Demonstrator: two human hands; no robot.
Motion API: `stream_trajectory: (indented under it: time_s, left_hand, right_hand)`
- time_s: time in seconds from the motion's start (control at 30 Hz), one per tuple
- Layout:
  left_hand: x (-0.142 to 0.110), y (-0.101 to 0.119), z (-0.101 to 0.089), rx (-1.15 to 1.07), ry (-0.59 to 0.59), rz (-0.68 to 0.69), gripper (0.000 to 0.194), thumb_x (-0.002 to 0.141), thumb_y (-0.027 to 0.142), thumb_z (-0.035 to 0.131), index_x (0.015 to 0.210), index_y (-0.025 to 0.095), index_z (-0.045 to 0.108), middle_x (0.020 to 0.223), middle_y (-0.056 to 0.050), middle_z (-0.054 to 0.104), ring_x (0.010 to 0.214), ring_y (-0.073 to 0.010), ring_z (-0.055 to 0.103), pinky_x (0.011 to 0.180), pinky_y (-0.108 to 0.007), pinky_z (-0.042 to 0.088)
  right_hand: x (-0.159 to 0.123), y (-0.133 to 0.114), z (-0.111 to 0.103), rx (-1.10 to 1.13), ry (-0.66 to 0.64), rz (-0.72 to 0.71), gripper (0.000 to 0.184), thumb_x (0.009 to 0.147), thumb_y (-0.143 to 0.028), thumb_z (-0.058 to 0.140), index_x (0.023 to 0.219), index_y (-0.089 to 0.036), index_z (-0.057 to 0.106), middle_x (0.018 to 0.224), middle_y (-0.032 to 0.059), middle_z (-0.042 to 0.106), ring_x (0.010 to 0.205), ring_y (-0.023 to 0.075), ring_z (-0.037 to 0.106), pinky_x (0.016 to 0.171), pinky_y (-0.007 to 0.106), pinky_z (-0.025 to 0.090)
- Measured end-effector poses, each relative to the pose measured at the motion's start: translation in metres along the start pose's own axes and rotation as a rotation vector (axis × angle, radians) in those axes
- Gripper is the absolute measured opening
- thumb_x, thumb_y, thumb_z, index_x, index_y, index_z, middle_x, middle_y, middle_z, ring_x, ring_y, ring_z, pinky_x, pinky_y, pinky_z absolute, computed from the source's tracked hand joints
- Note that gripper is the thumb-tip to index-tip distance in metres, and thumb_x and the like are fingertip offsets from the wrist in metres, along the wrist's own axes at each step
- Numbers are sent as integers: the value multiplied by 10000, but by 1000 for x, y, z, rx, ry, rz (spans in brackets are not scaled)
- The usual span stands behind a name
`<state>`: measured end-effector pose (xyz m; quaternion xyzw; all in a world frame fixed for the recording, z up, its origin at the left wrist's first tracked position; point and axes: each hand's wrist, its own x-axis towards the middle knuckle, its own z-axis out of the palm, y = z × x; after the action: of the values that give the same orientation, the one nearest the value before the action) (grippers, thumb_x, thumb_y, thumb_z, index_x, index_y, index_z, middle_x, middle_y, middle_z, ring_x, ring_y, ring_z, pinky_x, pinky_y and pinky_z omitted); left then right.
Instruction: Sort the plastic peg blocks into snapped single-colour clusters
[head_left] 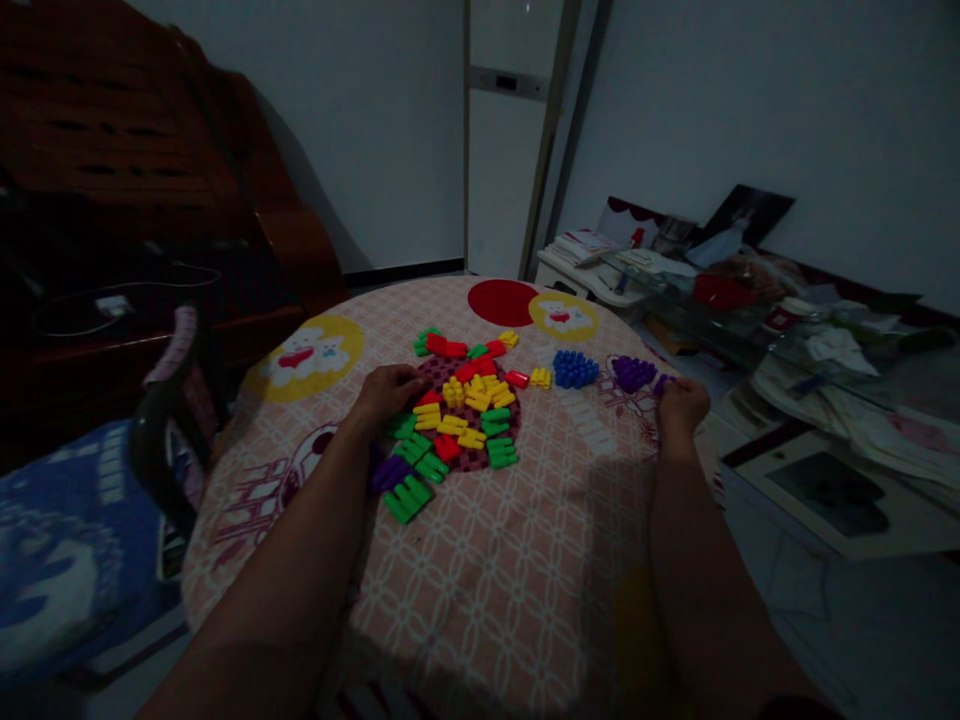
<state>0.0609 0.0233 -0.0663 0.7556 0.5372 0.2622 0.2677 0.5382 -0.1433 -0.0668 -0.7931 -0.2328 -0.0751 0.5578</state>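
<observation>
Many plastic building blocks lie on the round table. My right hand point(684, 405) pinches a purple block point(662, 384) at the right, just beside a cluster of purple blocks point(633, 373). To the left of that cluster stands a group of blue blocks point(575, 369). My left hand point(388, 393) is at the left edge of a mixed pile, its fingers curled together; what they hold, if anything, is hidden. Near it are yellow blocks point(452, 426), red blocks point(447, 447), green blocks point(409, 499) and more purple blocks point(391, 472), partly behind my left forearm.
A patterned cloth covers the table point(487, 570). On the left are a chair point(161, 430) with a blue cushion and a dark wooden bench point(285, 240). A cluttered glass-topped cabinet point(690, 300) runs along the right; a tall white unit point(506, 160) stands behind.
</observation>
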Motion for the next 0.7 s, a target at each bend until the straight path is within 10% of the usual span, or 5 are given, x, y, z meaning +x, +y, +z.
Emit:
stream_trajectory:
  time_s: [0.2, 0.7]
  left_hand:
    - [-1, -1, 1, -45, 13, 1, 359, 727, 463, 613, 867, 180, 783, 756, -44, 752, 689, -193, 617, 622, -268, 420]
    - [0, -5, 3, -99, 0, 5, 355, 729, 452, 619, 882, 179, 786, 790, -51, 763, 703, -194, 634, 614, -259, 425]
  right_hand:
    - [1, 1, 7, -127, 50, -12, 123, 612, -257, 703, 653, -213, 595, 701, 31, 665, 781, 239, 658, 843, 367, 524]
    - [-4, 6, 1, 87, -123, 146, 225, 518, -294, 789, 633, -175, 638, 455, -39, 560, 449, 157, 550, 409, 258, 415]
